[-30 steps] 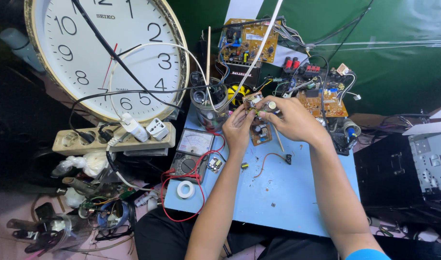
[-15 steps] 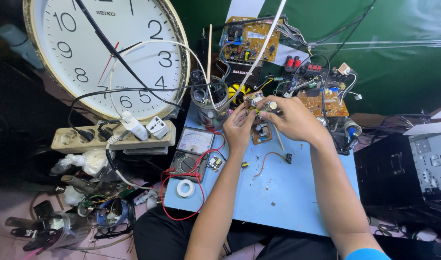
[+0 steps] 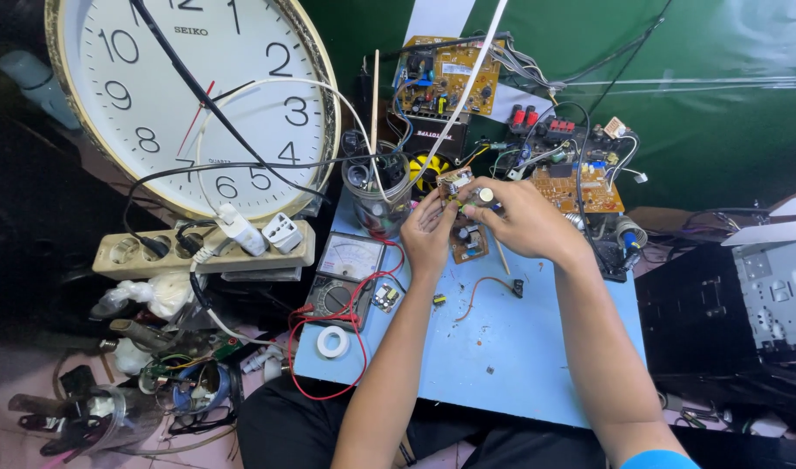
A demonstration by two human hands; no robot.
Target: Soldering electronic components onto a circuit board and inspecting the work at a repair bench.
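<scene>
Left of us sits the analog multimeter (image 3: 346, 276). Our left hand (image 3: 428, 233) and right hand (image 3: 524, 219) both pinch a small circuit board (image 3: 456, 184) above the blue table (image 3: 502, 347) (light, stiff, likely fragile); its edges look safest to hold.

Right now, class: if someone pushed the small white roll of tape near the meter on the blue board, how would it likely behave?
The white tape roll lies flat on its side, so it would probably slide, not roll. It looks small and hollow, so likely light. The red test lead curving beside it might snag it.
</scene>
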